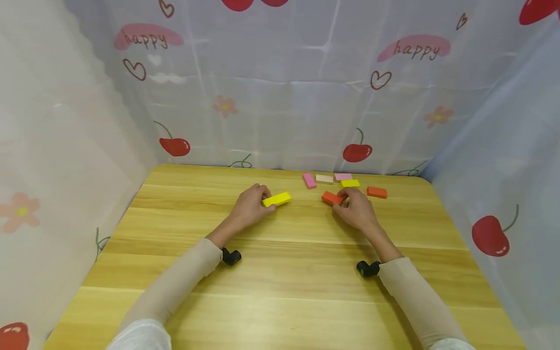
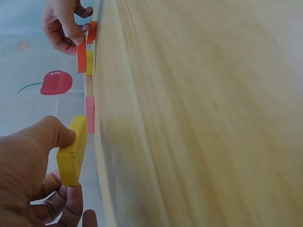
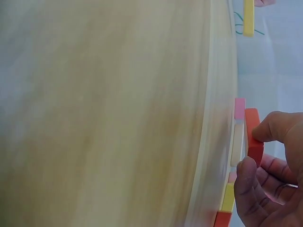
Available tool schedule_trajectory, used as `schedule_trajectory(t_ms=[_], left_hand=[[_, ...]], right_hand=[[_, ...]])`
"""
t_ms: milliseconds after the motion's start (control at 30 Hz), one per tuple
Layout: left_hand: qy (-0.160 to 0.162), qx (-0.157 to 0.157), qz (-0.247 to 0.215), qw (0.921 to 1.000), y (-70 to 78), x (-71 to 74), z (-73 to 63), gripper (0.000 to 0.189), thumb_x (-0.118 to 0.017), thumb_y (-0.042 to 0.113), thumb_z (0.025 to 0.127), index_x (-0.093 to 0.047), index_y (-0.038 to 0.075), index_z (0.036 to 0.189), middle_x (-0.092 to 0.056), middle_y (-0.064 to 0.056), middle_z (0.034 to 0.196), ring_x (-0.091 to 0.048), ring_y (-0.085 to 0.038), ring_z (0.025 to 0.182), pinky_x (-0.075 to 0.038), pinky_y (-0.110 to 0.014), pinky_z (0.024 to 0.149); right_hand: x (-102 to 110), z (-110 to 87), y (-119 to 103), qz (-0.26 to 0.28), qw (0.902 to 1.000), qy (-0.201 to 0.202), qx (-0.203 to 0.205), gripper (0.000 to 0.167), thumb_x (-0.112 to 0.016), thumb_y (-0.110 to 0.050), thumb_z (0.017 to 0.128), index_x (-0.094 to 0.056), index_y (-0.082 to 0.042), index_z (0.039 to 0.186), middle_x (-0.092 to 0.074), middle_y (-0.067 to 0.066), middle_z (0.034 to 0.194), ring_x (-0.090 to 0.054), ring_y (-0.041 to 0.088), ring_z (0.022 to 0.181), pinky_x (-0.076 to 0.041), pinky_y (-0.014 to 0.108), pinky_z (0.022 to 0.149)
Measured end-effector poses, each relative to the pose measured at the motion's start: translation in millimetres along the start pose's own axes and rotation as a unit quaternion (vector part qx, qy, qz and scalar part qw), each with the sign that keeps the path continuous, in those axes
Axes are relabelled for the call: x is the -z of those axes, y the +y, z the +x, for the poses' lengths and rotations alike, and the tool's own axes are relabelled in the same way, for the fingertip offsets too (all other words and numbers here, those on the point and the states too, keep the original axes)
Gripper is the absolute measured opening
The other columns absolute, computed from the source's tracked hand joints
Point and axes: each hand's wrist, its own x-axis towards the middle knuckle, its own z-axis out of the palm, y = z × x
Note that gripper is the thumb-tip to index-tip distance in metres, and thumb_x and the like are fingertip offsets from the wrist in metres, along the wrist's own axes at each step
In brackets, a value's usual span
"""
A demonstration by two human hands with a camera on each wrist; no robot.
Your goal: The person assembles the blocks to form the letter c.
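Note:
My left hand [image 1: 252, 206] pinches a yellow block [image 1: 277, 199] by its left end, thumb on one side and fingers on the other. In the left wrist view that yellow block [image 2: 72, 150] shows above the table surface. An orange-red block [image 1: 331, 198] is pinched between the thumb and fingers of my right hand [image 1: 356, 209]. The right wrist view shows this orange-red block [image 3: 253, 137] held in front of the other blocks. Just beyond the right hand lies a second yellow block [image 1: 350, 183], and to its right a second orange-red block [image 1: 377, 192].
Along the back of the wooden table [image 1: 288, 282] lie a pink block [image 1: 309, 181], a plain wood block [image 1: 324, 179] and another pink block [image 1: 343, 177]. A printed curtain [image 1: 280, 121] hangs behind the table, with more curtain at both sides.

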Motion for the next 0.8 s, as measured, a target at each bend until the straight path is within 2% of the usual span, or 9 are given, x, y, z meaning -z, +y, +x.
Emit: schedule_trajectory(t_ms=[200, 433, 800], left_hand=[[0.012, 0.022, 0.000, 0.9997, -14.0, 6.2, -12.1, 0.032, -0.083, 0.033, 0.095, -0.070, 0.010, 0.114, -0.065, -0.005, 0.106, -0.062, -0.021, 0.092, -0.056, -0.038, 0.087], [0.007, 0.035, 0.004, 0.9994, -25.3, 13.5, -25.2, 0.035, -0.080, 0.034, 0.096, -0.071, 0.008, 0.117, -0.067, -0.007, 0.109, -0.064, -0.022, 0.095, -0.057, -0.040, 0.090], [0.016, 0.058, -0.006, 0.9982, -42.6, 23.2, -47.5, 0.036, -0.081, 0.035, 0.096, -0.070, 0.009, 0.118, -0.066, -0.008, 0.109, -0.062, -0.023, 0.094, -0.055, -0.039, 0.087]], right_hand=[[-5, 2.8, -4, 0.001, 1.0000, -0.005, 0.007, 0.036, -0.073, -0.027, 0.094, -0.069, -0.004, 0.122, -0.066, 0.018, 0.122, -0.066, 0.033, 0.096, -0.055, 0.051, 0.091], [-12, 6.1, -9, 0.000, 0.9998, -0.016, 0.011, 0.036, -0.075, -0.028, 0.094, -0.069, -0.005, 0.122, -0.067, 0.016, 0.122, -0.065, 0.031, 0.097, -0.055, 0.048, 0.091], [-19, 7.8, -18, -0.005, 0.9990, -0.038, 0.024, 0.036, -0.075, -0.032, 0.095, -0.069, -0.009, 0.122, -0.069, 0.012, 0.120, -0.067, 0.029, 0.096, -0.055, 0.047, 0.087]])
